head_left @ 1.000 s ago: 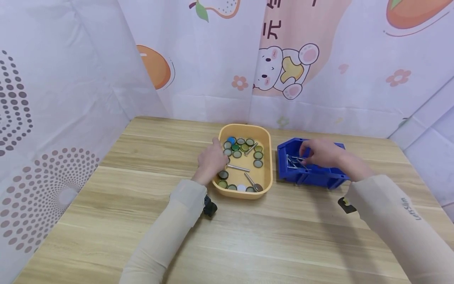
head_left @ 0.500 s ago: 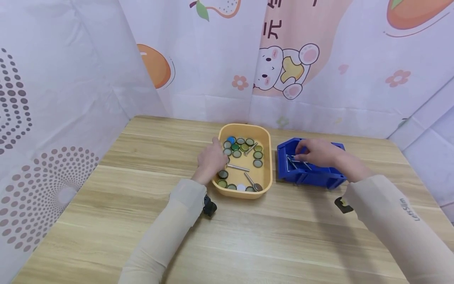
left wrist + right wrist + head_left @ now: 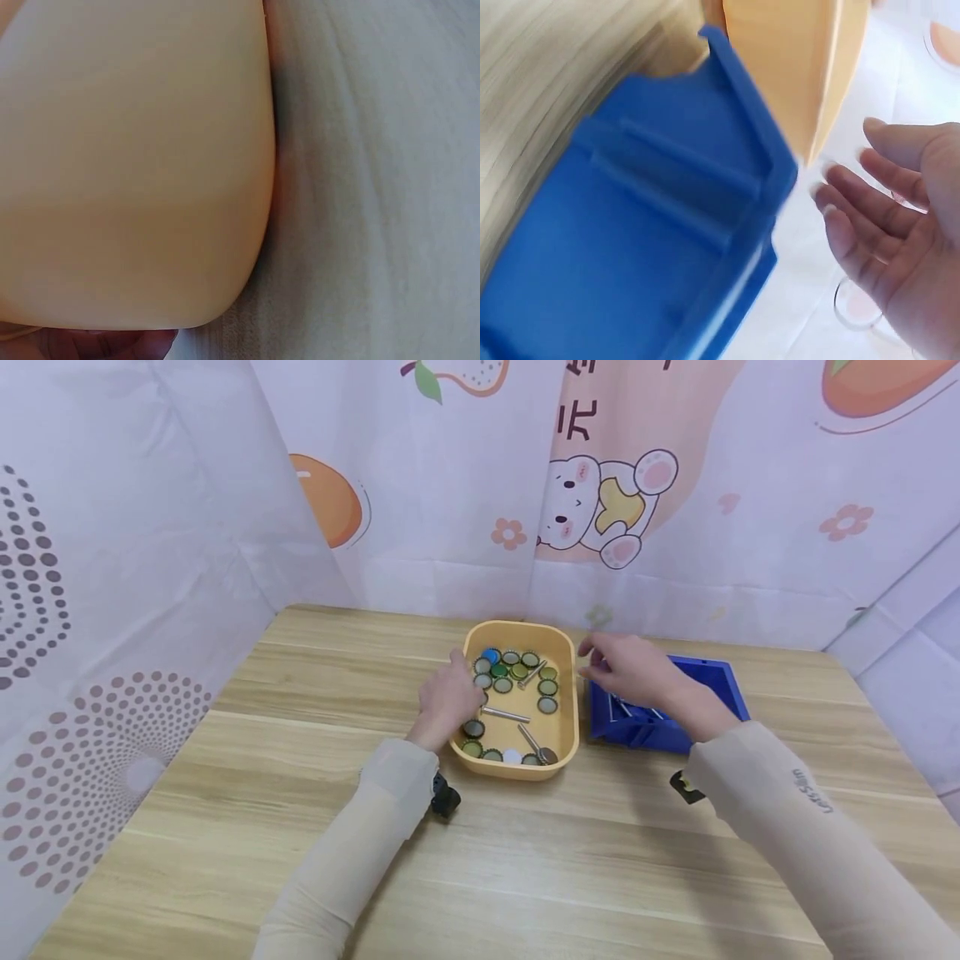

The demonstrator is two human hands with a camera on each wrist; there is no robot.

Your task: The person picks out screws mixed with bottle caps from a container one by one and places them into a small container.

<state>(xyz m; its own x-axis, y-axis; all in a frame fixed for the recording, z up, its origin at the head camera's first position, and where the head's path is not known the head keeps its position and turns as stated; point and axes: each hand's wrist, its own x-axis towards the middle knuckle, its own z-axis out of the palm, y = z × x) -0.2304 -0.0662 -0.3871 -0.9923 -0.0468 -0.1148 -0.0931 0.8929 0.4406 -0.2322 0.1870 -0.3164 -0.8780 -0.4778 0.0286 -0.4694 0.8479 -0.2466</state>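
My left hand [image 3: 448, 695] grips the left rim of a yellow plastic tray [image 3: 567, 727], its fingertips inside. The tray's smooth outer wall [image 3: 142, 165] fills much of the left wrist view, with parts of the fingers [image 3: 112, 345] at the bottom edge. Several bottle caps [image 3: 547, 687] lie in the tray, mostly underside up, among metal screws [image 3: 506, 714]. My right hand [image 3: 633, 672] hovers over the left end of a blue plastic bin [image 3: 705, 677], near the tray's right rim. Its fingers are loosely bent, with nothing visible between them. Screws [image 3: 622, 706] lie in the bin, partly hidden under the hand.
Both containers stand side by side on a wood-grain table [image 3: 540, 860], toward its back edge. A printed white curtain [image 3: 420, 485] hangs right behind the table. Wrist cameras are strapped under both sleeves.
My right hand has lifted away from the screws in the blue bin and moved left toward the yellow tray. My left hand has stayed on the tray's rim.
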